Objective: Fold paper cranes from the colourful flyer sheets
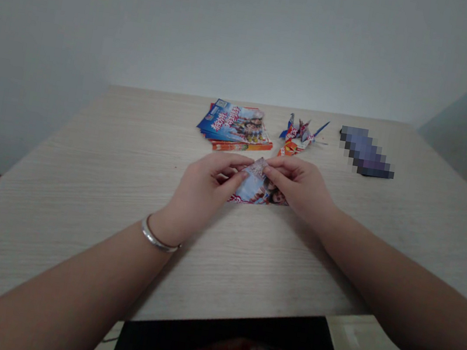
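Between my two hands is a folded sheet of printed paper [253, 187], pale blue with pictures of people and red lettering along its lower edge. Its top comes to a point, like a triangle. My left hand [210, 180] pinches the left side with thumb and fingers; a silver bangle [156, 238] circles that wrist. On the other side, my right hand [302, 186] grips the upper right part, thumb on top near the point. The fingers under the paper are partly hidden.
Behind my hands lies a stack of printed leaflets [235, 125], blue and orange. Beside it are folded paper cranes [296, 138]. A dark, pixelated flat object [365, 153] rests at the right. The pale wooden table [104, 178] meets a wall [256, 31] at the back.
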`<state>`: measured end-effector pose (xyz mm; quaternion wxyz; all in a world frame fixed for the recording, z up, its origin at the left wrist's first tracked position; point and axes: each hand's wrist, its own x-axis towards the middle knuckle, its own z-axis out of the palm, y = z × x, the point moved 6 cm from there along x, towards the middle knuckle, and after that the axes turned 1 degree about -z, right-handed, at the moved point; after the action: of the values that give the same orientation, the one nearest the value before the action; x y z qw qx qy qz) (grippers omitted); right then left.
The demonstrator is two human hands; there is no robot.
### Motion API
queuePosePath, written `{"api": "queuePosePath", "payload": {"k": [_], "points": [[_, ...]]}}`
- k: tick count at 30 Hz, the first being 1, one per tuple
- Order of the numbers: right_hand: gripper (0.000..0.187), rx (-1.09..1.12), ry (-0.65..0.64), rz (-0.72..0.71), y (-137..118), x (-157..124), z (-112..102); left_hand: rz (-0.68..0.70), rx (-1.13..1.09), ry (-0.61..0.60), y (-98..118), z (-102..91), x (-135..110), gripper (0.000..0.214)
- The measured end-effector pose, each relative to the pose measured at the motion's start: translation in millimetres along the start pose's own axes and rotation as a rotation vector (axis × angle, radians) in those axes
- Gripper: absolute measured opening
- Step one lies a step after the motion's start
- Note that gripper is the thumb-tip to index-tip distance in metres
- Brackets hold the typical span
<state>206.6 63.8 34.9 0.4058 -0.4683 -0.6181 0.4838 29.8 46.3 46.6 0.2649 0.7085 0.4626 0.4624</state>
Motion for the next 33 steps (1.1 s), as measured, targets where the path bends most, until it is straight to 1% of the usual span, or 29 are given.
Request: {"api": "queuePosePath", "payload": {"k": [5, 16, 22, 25, 28, 30, 33], "points": [[0.02, -0.004, -0.004, 0.0, 2, 0, 0, -0.017, 0.001, -0.007, 3, -0.4, -1, 0.024], [0.019, 0.013, -0.034, -0.009, 1, 1, 1, -0.045, -0.015, 0.004, 0, -0.6, -2, 0.025], [0.017, 0.025, -0.035, 0.025, 1, 1, 2, 0.015, 0.048, -0.004, 6, -2.2, -1, 0.024], [0.014, 0.035, -0.043, 0.027, -2, -1, 4, 0.051, 0.07, -0.019, 10, -2.0, 0, 0.023], [0.016, 0.017, -0.054, 0.022, -4, -2, 6, 0.058, 0.067, -0.048, 10, 0.6, -1, 0.022], [0.016, 0.005, -0.043, 0.043, -2, -2, 6, 0.029, 0.056, -0.079, 8, 3.7, -1, 0.023], [0.012, -0.02, 0.029, 0.066, 5, 2, -3, -0.083, -0.033, -0.123, -3, 7.6, -1, 0.033]]}}
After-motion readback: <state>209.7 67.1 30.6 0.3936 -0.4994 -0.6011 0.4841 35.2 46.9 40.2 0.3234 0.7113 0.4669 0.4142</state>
